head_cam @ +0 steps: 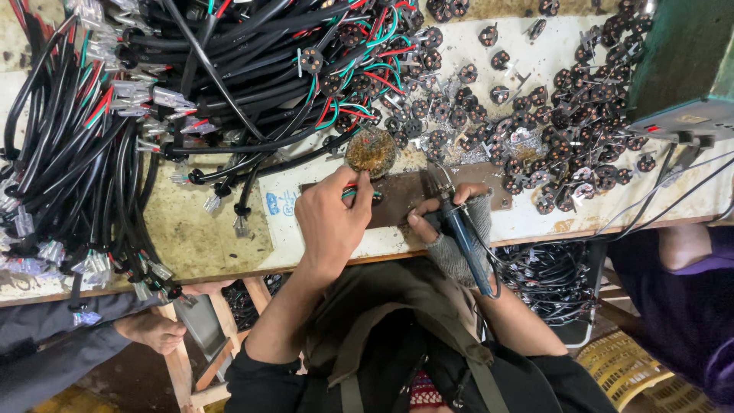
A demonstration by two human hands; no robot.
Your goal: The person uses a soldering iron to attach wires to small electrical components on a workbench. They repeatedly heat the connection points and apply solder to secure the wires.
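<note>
Worn bench [191, 237] held dozens of black plug inserts [566, 145], uncountable cables [229, 76]; left hand [332, 222] pinched coloured wires [350, 191], right hand [451, 222] gripped one soldering iron [466, 237]

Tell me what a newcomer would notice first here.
The great tangle of black cables with coloured wire ends, filling the bench's left and top. Then the scatter of small round plug inserts at right, and at centre the left hand pinching wires beside the right hand holding a soldering iron.
</note>
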